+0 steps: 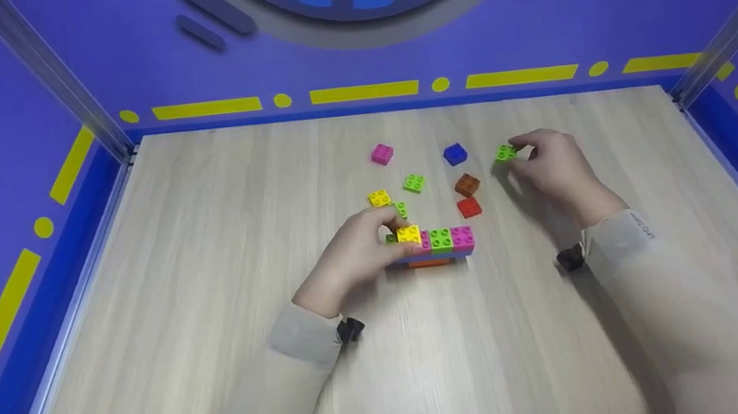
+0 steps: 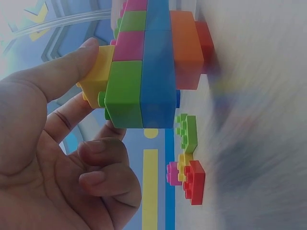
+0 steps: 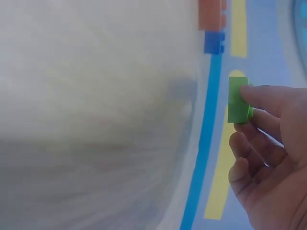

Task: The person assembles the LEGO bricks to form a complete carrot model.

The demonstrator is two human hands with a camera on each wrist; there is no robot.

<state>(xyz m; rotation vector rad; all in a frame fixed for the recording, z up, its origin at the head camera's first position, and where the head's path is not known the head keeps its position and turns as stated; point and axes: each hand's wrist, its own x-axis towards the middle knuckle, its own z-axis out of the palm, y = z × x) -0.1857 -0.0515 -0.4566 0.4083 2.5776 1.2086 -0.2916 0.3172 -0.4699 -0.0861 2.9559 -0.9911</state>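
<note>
With thumb and fingers, my left hand pinches a yellow brick on top of a built row of bricks. In the left wrist view this yellow brick sits beside the studs of the green end brick. The build has green and pink bricks on top, a blue layer below and an orange brick under that. My right hand pinches a light green brick off to the right. Seen from the right wrist, that green brick is held at the fingertips.
Loose bricks lie behind the build: pink, blue, green, brown, red and yellow. Another green brick is partly hidden by my left hand. Blue panels wall the wooden table.
</note>
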